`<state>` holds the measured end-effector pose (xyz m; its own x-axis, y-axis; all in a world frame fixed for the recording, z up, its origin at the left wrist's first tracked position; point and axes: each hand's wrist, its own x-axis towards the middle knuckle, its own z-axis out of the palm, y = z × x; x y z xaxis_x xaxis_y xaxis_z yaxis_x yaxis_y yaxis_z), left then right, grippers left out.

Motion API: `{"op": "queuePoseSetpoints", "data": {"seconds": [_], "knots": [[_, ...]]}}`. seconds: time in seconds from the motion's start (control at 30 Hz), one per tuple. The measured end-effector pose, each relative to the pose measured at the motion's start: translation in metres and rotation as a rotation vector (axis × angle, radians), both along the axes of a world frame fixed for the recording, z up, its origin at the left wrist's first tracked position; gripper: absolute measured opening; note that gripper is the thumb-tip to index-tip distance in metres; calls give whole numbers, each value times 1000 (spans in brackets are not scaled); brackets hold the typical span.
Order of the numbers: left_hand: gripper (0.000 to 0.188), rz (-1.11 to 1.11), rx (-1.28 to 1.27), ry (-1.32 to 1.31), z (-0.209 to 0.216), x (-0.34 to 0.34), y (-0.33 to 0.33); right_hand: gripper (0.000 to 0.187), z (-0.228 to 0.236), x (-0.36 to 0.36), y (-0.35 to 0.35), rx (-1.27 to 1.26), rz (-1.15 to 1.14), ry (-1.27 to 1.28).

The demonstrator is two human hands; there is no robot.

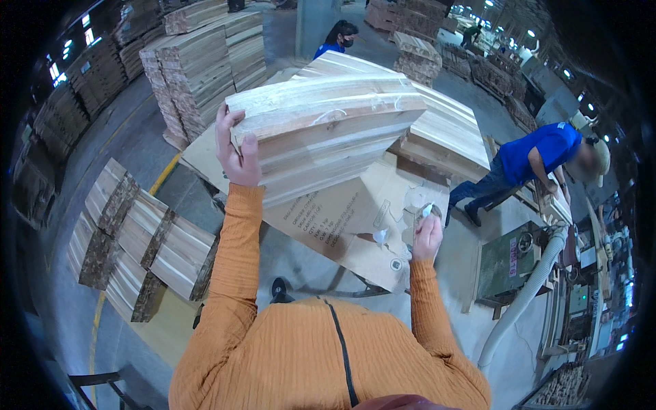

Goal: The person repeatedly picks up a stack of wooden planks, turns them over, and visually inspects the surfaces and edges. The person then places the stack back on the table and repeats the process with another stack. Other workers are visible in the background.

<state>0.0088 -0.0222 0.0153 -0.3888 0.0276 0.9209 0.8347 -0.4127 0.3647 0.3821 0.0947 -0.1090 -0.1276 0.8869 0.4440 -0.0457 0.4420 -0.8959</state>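
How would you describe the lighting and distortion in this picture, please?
In the head view, the fisheye image fades to black at its corners; ceiling lamps glare at upper right; stacks at far left look dim; the wood panel in the left hand shows visible grain.

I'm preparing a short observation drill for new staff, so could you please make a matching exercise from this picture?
1. Left hand
2. Right hand
3. Cardboard sheet
4. Hose

A. Printed, beneath the raised end of the wooden panel
B. Pale, curving down beside the green machine
C. Grips the panel's left end
D. Holds a small item

Pairs: 1-C, 2-D, 3-A, 4-B
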Motion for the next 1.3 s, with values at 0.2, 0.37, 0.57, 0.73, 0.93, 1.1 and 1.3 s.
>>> {"op": "queuePoseSetpoints", "data": {"seconds": [0.2,0.37,0.57,0.73,0.93,1.1,1.3], "knots": [[36,8,-4,-49,2,-1,4,49,-97,17,-56,-340,65,-124],[33,-42,15,-51,1,-3,6,63,-117,-4,-51,-271,-32,-429],[33,-27,-2,-54,2,-7,8,59,-118,-27,-26,-151,-121,-629],[34,-68,9,-100,6,-3,14,43,-136,-23,7,-248,-55,-590],[35,-20,-28,-93,-1,0,1,30,-2,-22,48,-178,107,-197],[35,-63,-7,-51,2,1,3,28,112,-9,78,313,34,-232],[36,-46,-10,-86,1,3,2,21,177,-11,87,254,249,-107]]}}
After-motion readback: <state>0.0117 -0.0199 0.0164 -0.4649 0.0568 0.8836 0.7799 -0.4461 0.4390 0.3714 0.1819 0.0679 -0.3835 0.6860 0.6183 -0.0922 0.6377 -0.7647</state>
